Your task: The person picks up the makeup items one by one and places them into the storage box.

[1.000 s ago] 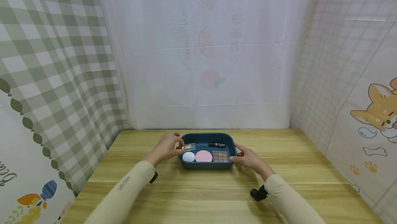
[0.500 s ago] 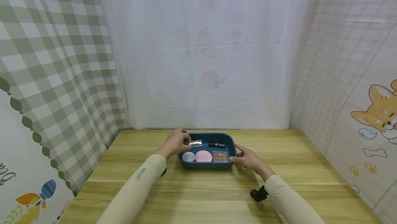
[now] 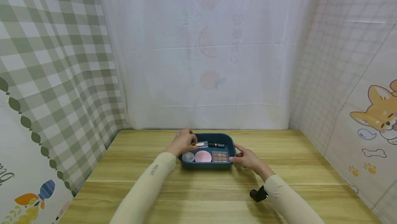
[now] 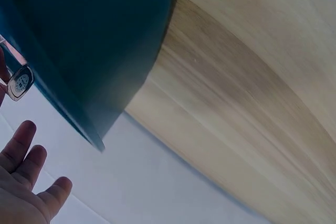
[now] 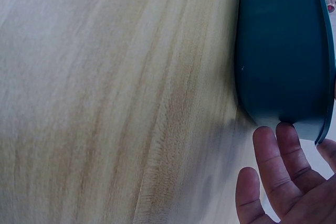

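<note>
My left hand (image 3: 183, 143) pinches a clear-cased lipstick (image 3: 202, 144) over the back left of a dark teal tray (image 3: 211, 166). In the left wrist view the lipstick's end, with a round label, shows beside the tray's rim; the other fingers stay extended. At the tray's right end, my right hand (image 3: 249, 158) holds the rim, thumb over the edge and fingertips against the outer wall. Inside lie a black tube (image 3: 216, 145) with a pink band, a white round puff (image 3: 187, 157), a pink round puff (image 3: 203, 156) and an eyeshadow palette (image 3: 220, 156).
The tray stands on a wood-grain table (image 3: 201, 189) close to its back edge. A white curtain (image 3: 207, 89) hangs behind it, with a green checked cloth (image 3: 74, 62) at the left and a printed cloth (image 3: 338, 113) at the right.
My left hand has carried the lipstick rightward and slightly back, from above the white puff to beside the black tube. The right hand and the tray have stayed in place.
</note>
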`<state>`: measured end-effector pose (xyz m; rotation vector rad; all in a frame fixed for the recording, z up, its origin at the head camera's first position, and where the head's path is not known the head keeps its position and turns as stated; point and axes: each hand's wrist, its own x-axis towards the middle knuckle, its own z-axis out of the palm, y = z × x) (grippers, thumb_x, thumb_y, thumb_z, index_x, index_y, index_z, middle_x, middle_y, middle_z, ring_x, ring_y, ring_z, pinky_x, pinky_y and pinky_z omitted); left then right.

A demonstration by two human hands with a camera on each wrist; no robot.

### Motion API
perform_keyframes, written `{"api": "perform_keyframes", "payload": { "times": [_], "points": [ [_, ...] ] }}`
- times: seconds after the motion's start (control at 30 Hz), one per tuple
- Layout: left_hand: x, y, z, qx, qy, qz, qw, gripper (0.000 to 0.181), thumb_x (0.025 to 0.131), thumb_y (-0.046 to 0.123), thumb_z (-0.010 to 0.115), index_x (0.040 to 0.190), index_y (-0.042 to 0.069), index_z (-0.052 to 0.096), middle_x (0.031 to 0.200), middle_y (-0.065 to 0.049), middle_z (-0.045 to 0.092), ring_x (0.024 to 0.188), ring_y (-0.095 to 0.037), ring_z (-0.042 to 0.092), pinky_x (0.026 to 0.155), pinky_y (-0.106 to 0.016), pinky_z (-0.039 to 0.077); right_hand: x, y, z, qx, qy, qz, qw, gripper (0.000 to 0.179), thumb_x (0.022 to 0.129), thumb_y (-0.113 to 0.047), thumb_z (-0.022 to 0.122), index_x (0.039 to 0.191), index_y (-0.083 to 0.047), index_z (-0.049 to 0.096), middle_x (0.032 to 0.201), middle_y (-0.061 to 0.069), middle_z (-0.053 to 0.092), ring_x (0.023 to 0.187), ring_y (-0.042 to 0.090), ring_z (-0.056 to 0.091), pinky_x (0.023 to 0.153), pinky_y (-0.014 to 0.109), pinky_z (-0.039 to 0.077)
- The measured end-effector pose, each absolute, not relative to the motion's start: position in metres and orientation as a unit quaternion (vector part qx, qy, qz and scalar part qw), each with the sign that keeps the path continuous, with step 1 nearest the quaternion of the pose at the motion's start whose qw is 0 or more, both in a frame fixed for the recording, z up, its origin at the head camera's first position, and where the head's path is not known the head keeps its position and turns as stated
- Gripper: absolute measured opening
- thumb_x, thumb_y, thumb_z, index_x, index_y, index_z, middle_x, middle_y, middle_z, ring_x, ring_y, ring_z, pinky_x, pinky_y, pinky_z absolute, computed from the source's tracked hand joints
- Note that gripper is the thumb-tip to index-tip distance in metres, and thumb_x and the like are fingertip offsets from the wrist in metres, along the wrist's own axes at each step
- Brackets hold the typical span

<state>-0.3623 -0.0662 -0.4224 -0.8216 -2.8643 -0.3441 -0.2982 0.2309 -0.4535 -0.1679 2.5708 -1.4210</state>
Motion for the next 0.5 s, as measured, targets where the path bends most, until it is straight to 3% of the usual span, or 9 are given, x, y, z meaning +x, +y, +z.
{"api": "perform_keyframes", "payload": {
  "times": [0.27,0.5],
  "points": [
    [-0.367,-0.053,-0.428,-0.286,-0.95,-0.1,0.078,0.014,0.082,0.028,0.08,0.079,0.02,0.069,0.111,-0.009,0.059,0.108,-0.026,0.052,0.096,-0.044,0.042,-0.299,0.231,-0.454,-0.055,0.873,-0.474,0.1,0.077,0.093,-0.019,0.071,0.155,-0.001,0.028,0.104,0.013,0.067,0.082,0.021,0.057,0.058,0.036,0.042],
    [-0.369,-0.043,-0.432,-0.25,-0.964,-0.079,0.048,0.016,0.083,0.031,0.079,0.077,0.022,0.067,0.126,-0.011,0.056,0.121,-0.027,0.048,0.103,-0.046,0.04,-0.299,0.232,-0.453,-0.056,0.873,-0.474,0.102,0.079,0.093,-0.021,0.072,0.155,-0.001,0.027,0.103,0.012,0.067,0.08,0.024,0.056,0.057,0.035,0.041]
  ]
}}
